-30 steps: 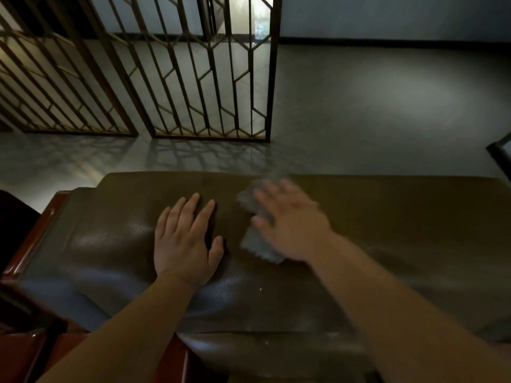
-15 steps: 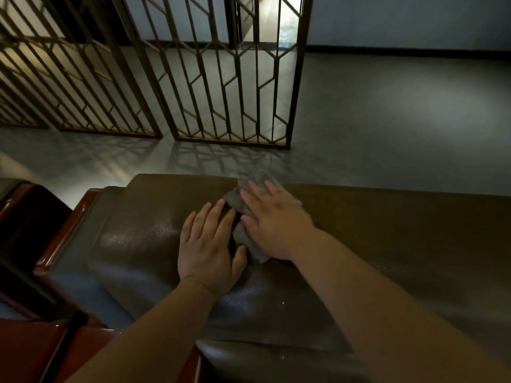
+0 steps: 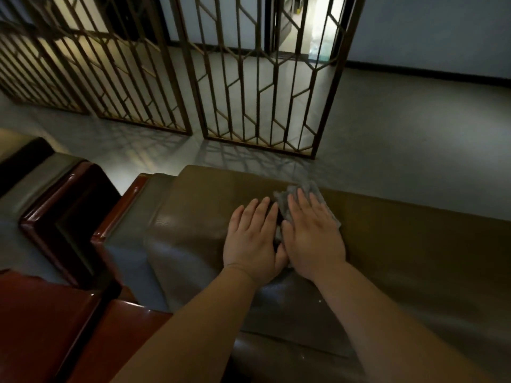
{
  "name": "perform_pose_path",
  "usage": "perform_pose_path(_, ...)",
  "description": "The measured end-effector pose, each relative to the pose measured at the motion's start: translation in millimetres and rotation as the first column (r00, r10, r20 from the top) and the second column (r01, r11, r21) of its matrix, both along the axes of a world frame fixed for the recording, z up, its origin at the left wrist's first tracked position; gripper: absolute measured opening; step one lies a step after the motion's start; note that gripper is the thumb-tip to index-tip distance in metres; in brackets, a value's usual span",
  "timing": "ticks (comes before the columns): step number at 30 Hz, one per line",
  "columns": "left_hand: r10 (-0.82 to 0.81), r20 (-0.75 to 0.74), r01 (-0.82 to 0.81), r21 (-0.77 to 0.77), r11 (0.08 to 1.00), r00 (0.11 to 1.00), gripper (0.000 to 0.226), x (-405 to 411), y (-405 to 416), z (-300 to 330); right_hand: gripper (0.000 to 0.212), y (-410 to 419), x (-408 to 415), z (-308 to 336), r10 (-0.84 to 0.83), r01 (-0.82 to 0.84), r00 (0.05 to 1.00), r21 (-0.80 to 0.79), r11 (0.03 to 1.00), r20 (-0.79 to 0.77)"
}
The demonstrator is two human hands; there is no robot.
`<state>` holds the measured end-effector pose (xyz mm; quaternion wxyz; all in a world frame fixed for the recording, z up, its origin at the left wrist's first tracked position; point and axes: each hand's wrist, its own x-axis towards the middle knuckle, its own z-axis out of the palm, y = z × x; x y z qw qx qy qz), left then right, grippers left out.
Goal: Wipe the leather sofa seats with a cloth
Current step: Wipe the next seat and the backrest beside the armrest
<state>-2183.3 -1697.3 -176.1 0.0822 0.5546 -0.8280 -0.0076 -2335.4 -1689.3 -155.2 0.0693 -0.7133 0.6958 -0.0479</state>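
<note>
A dark olive leather sofa (image 3: 401, 244) fills the lower right of the head view, its top edge running from centre to right. My right hand (image 3: 312, 233) lies flat, fingers straight, pressing a grey cloth (image 3: 311, 189) onto the leather near the far edge. Most of the cloth is hidden under the palm; its corners show past the fingertips and at the right side. My left hand (image 3: 254, 239) rests flat on the leather just to the left, its thumb touching my right hand.
A glossy red-brown wooden armrest (image 3: 116, 217) borders the sofa's left end, with another wooden-framed seat (image 3: 55, 194) at the far left. A metal lattice screen (image 3: 262, 92) stands on the grey floor (image 3: 414, 134) beyond the sofa.
My right hand has slid the cloth leftward over the leather until it sits against my left hand. The view has shifted left, showing more of the wooden armrest.
</note>
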Motion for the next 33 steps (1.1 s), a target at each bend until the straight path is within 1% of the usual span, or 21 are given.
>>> perform_pose_path(2, -0.027, 0.053, 0.023, 0.086, 0.996, 0.998, 0.082, -2.3, 2.3, 13.0, 0.069, 1.0, -5.0, -3.6, -0.010, 0.009, 1.000, -0.033, 0.999, -0.025)
perform_pose_path(3, -0.050, 0.043, 0.044, 0.117, 0.992, 0.998, 0.082, -2.6, 2.4, 20.1, 0.069, 0.4, -4.1, -4.0, -0.012, 0.011, 0.999, -0.035, 0.999, -0.037)
perform_pose_path(5, -0.106, -0.044, 0.113, 0.204, 0.972, 0.993, 0.076, 13.8, -3.4, 40.3, 0.069, -1.3, -1.4, -3.9, -0.014, 0.012, 0.999, -0.034, 0.999, -0.044)
perform_pose_path(6, -0.118, -0.087, 0.134, 0.207, 0.969, 0.989, 0.068, 32.7, -9.2, 48.5, 0.070, -2.2, -1.2, -4.0, -0.017, 0.016, 0.999, -0.035, 0.999, -0.042)
perform_pose_path(7, -0.098, -0.094, 0.112, 0.162, 0.980, 0.991, 0.060, 58.4, -18.3, 52.3, 0.070, -2.8, -1.8, -4.9, -0.022, 0.020, 0.999, -0.036, 0.999, -0.046)
perform_pose_path(8, -0.030, -0.074, 0.038, 0.105, 0.994, 0.997, 0.057, 88.6, -29.7, 53.0, 0.070, -3.3, -2.3, -4.7, -0.028, 0.026, 0.998, -0.034, 0.999, -0.053)
perform_pose_path(9, 0.082, -0.042, -0.079, 0.075, 0.994, 0.996, 0.060, 118.4, -41.1, 51.1, 0.071, -4.3, -2.8, -4.5, -0.036, 0.034, 0.997, -0.022, 0.999, -0.062)
perform_pose_path(10, 0.204, -0.024, -0.201, 0.090, 0.976, 0.979, 0.065, 142.1, -49.1, 46.5, 0.071, -5.1, -2.8, -4.2, -0.045, 0.044, 0.997, -0.012, 0.999, -0.068)
perform_pose_path(11, 0.304, -0.032, -0.296, 0.143, 0.944, 0.952, 0.069, 156.0, -54.1, 38.9, 0.072, -5.5, -2.2, -4.2, -0.055, 0.054, 0.996, -0.009, 0.998, -0.073)
perform_pose_path(12, 0.364, -0.056, -0.348, 0.187, 0.919, 0.930, 0.071, 160.0, -55.5, 31.1, 0.073, -5.6, -1.1, -4.0, -0.061, 0.061, 0.995, -0.004, 0.998, -0.073)
perform_pose_path(13, 0.385, -0.073, -0.366, 0.186, 0.912, 0.920, 0.071, 156.9, -54.6, 25.0, 0.073, -5.9, 0.1, -3.5, -0.061, 0.062, 0.996, 0.007, 0.998, -0.071)
perform_pose_path(16, 0.366, -0.113, -0.354, 0.111, 0.929, 0.924, 0.070, 150.2, -51.1, 16.9, 0.071, -14.7, 3.3, 0.3, -0.070, 0.076, 0.993, 0.060, 0.995, -0.097)
perform_pose_path(19, 0.380, -0.118, -0.366, 0.125, 0.922, 0.917, 0.071, 156.7, -55.8, 14.2, 0.071, -55.1, 19.2, 6.6, -0.086, 0.096, 0.993, 0.131, 0.987, -0.079)
perform_pose_path(22, 0.371, -0.135, -0.356, 0.119, 0.927, 0.919, 0.071, 157.0, -56.3, 8.8, 0.069, -104.3, 84.2, 8.9, -0.001, 0.001, 1.000, 0.132, 0.991, -0.003)
perform_pose_path(24, 0.358, -0.177, -0.340, 0.125, 0.932, 0.917, 0.071, 162.1, -58.6, 6.0, 0.068, -112.5, 143.8, 6.3, 0.158, -0.160, 0.987, 0.106, 0.981, 0.026)
perform_pose_path(25, 0.358, -0.222, -0.333, 0.141, 0.932, 0.907, 0.072, 165.6, -60.5, 5.5, 0.069, -109.6, 165.9, 6.5, 0.248, -0.249, 0.969, 0.104, 0.963, 0.022)
perform_pose_path(26, 0.368, -0.277, -0.332, 0.167, 0.928, 0.888, 0.073, 168.7, -61.7, 6.2, 0.069, -105.0, 176.1, 7.7, 0.319, -0.320, 0.947, 0.117, 0.940, 0.023)
perform_pose_path(28, 0.392, -0.343, -0.333, 0.219, 0.917, 0.854, 0.073, 171.6, -61.0, 8.4, 0.067, -99.5, 166.4, 12.7, 0.388, -0.391, 0.920, 0.122, 0.912, 0.046)
perform_pose_path(29, 0.395, -0.350, -0.331, 0.230, 0.915, 0.849, 0.072, 171.3, -59.4, 9.5, 0.065, -102.0, 152.5, 15.6, 0.386, -0.389, 0.921, 0.118, 0.914, 0.049)
perform_pose_path(30, 0.394, -0.355, -0.330, 0.229, 0.916, 0.848, 0.069, 171.2, -58.5, 10.2, 0.063, -109.9, 138.0, 16.8, 0.347, -0.350, 0.937, 0.134, 0.927, 0.046)
perform_pose_path(33, 0.388, -0.359, -0.334, 0.203, 0.920, 0.849, 0.063, 170.8, -57.7, 10.8, 0.056, -160.5, 117.4, 16.8, 0.115, -0.119, 0.993, 0.258, 0.959, 0.030)
